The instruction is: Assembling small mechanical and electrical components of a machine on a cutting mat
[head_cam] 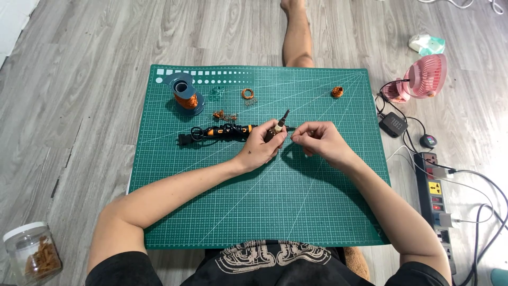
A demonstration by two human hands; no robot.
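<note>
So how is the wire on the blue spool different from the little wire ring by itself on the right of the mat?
The blue spool holds much more copper wire, wound around a plastic core, while the small copper coil is a loose ring with no holder. The spool stands tall near the mat's left end; the coil lies low near the right end. Both are orange-copper coloured and rest on the green cutting mat, away from both hands.

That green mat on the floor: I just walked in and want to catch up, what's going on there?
A person sits on the floor over a green cutting mat. Their left hand grips a small dark stick-shaped tool, tip tilted up, and their right hand pinches something tiny beside it, too small to identify. A black-and-orange corded tool lies just left of the hands. A spool of copper wire and small copper coils sit farther back.
</note>
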